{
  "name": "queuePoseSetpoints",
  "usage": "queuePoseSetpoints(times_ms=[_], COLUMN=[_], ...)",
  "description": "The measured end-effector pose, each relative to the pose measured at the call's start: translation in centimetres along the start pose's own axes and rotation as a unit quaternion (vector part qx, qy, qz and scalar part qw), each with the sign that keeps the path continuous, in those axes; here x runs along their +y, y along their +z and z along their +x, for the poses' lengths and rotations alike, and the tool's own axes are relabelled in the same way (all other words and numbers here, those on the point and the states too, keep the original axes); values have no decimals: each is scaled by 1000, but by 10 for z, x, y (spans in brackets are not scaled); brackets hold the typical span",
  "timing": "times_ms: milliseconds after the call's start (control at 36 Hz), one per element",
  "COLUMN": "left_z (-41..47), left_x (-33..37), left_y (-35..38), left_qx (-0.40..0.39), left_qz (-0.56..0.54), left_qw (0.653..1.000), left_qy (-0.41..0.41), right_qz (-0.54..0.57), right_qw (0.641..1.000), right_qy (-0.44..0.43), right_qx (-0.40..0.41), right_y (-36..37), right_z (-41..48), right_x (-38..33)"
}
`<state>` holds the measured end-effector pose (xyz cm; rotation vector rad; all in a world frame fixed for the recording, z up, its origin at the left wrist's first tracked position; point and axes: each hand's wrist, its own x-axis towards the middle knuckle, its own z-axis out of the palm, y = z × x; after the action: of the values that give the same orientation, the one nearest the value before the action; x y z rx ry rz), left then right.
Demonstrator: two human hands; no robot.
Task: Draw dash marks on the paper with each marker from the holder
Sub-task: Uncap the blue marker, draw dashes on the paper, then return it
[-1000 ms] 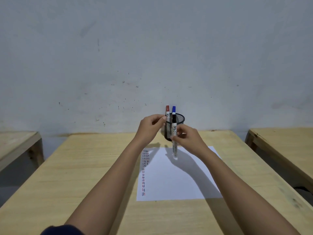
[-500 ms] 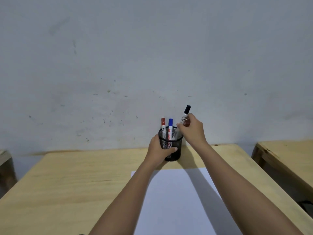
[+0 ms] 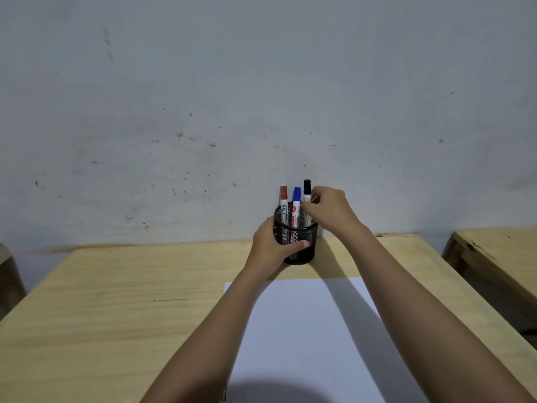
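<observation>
A black mesh holder (image 3: 302, 248) stands at the far edge of the wooden table (image 3: 116, 301), close to the wall. Inside it stand a red-capped marker (image 3: 283, 199) and a blue-capped marker (image 3: 296, 200). My left hand (image 3: 271, 247) wraps around the holder's left side. My right hand (image 3: 328, 209) pinches the black-capped marker (image 3: 307, 190), which stands upright in the holder with its lower part inside. White paper (image 3: 313, 338) lies in front of the holder, between my forearms. A few dash marks (image 3: 224, 395) show at its bottom left edge.
A grey, speckled wall (image 3: 261, 112) rises right behind the table. Another wooden table (image 3: 499, 257) stands to the right across a narrow gap, and the corner of a third shows at the far left (image 3: 5, 263).
My right hand has carried the black marker from over the paper up to the holder and lowered it inside. My left hand shifted from the holder's rim to its side. The view tilted upward.
</observation>
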<state>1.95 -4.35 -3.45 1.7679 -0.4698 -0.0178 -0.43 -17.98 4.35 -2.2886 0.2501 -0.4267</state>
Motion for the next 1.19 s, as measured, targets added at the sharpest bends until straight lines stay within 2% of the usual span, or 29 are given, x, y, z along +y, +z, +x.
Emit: queuePoseSetpoints(times_ms=[250,556,750,833,972,1194], left_z=[2,3,3,3,4,3], left_x=[-2,-2,-1,-2,-3,-3], left_y=[0,-1,-1,-1,-1,1], left_qx=[-1,-8,-7,-7,-7,-3], left_qz=[8,4,2,2,1,-11], left_qw=[1000,1000,1000,1000,1000,1000], left_qy=[-5,-10,-1,0,-2,-15], right_qz=[5,5,-33,-22,-4,-89], right_qw=[1000,998,997,999,998,994], right_qy=[14,55,52,40,2,-7], right_qx=[24,-15,-39,-18,64,55], right_y=[5,0,0,1,8,21], right_z=[1,6,7,5,-2,-6], right_x=[-4,-11,-13,-12,-10,-15])
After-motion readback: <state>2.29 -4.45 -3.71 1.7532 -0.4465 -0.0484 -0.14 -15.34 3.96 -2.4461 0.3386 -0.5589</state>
